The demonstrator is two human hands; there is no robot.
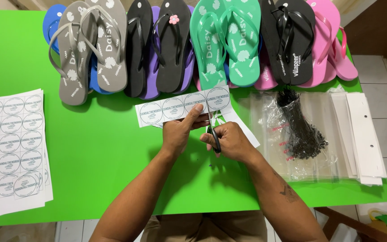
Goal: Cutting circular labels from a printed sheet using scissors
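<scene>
My left hand [178, 131] pinches a white paper strip of round printed stickers [182, 106]; my right hand [229, 141] grips black-handled scissors [213, 134], mid-cut. Left of the strip, uncut sticker sheets [10, 152] wait.

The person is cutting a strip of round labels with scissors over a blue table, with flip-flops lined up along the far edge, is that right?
Not quite: the table is bright green, not blue, as the head view shows. The rest holds. The left hand holds the strip of round labels, the right hand works the scissors, and flip-flops line the far edge.
</scene>
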